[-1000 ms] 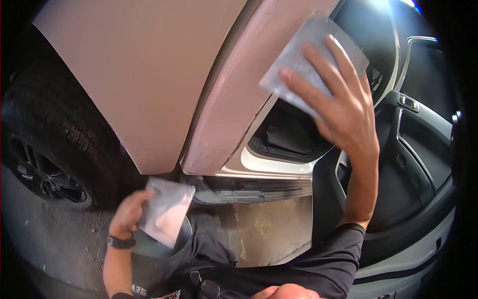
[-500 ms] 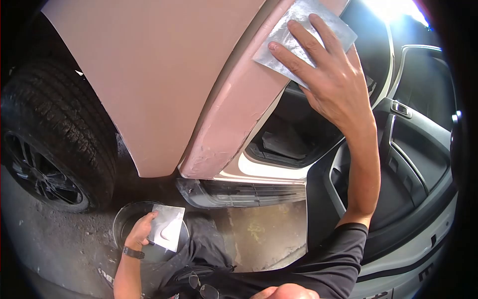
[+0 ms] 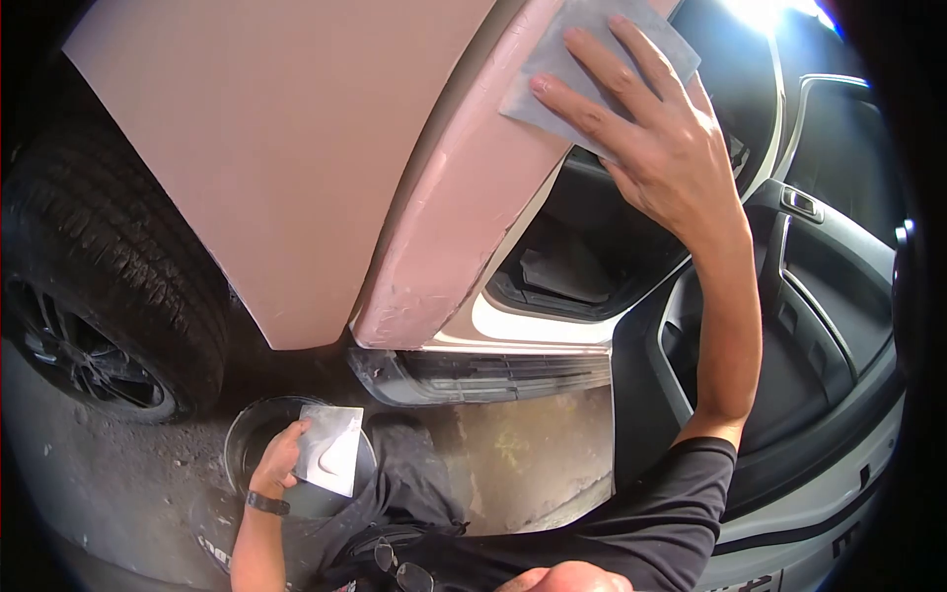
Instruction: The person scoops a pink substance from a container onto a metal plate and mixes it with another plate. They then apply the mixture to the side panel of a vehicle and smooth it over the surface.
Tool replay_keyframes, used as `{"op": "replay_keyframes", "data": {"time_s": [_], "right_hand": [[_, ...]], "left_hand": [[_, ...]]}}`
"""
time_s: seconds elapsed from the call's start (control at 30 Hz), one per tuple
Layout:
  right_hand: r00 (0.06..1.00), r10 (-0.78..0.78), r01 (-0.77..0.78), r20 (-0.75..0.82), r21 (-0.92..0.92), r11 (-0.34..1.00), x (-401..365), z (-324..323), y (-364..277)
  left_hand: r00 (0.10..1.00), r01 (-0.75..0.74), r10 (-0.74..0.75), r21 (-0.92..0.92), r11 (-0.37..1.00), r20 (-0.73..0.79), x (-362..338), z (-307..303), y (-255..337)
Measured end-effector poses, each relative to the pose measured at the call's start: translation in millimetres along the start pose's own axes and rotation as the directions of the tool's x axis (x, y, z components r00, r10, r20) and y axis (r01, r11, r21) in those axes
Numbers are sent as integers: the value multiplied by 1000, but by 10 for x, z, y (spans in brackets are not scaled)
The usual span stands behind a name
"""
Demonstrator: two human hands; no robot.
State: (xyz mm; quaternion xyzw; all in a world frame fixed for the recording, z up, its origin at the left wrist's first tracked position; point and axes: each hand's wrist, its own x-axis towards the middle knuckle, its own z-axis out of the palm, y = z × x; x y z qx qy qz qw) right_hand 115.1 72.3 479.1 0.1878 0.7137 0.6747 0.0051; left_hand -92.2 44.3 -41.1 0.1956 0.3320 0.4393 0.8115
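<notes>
My right hand (image 3: 666,148) is at the upper right, its fingers spread over a thin grey metallic sheet (image 3: 592,18). The sheet lies against the pink body panel (image 3: 449,212) beside the open door frame. At the lower left, my left hand (image 3: 277,460) grips the edge of a pale rectangular plate (image 3: 340,429), thumb on top. A smooth whitish patch of material (image 3: 337,460) lies on that plate. Rough marks show low on the pink panel.
A black tyre (image 3: 109,237) stands at the left, next to a large pinkish panel (image 3: 256,158). The side step (image 3: 493,377) runs below the sill. An open car door (image 3: 819,286) is at the right, and a dark round tub (image 3: 242,434) is behind the plate.
The grey sheet under my right hand shows less glare and its angle looks slightly different. The camera view has shifted a little. My left hand still holds the plate.
</notes>
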Motion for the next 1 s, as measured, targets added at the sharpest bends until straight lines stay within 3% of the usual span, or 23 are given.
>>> {"op": "replay_keyframes", "data": {"time_s": [0.27,0.37,0.47,0.6,0.7,1.0], "right_hand": [[996,32,-20,-83,147,989,-531,384,213],[997,48,-41,-56,114,993,-682,398,245],[990,122,-125,67,49,991,-792,230,189],[990,138,-139,24,65,988,-655,57,134],[994,109,-109,7,61,992,-347,-37,12],[999,33,-34,-30,-26,999,-31,-24,-189]], "left_hand": [[999,8,-10,-37,999,-50,-48,60,32],[1000,-4,2,-50,999,-29,19,-7,-25],[1000,-4,2,-83,997,-19,58,-25,-48],[999,-18,21,-92,996,29,70,-14,-57],[999,-43,43,9,999,-22,83,-39,-56],[1000,-6,7,-11,1000,20,113,-86,-69]]}}
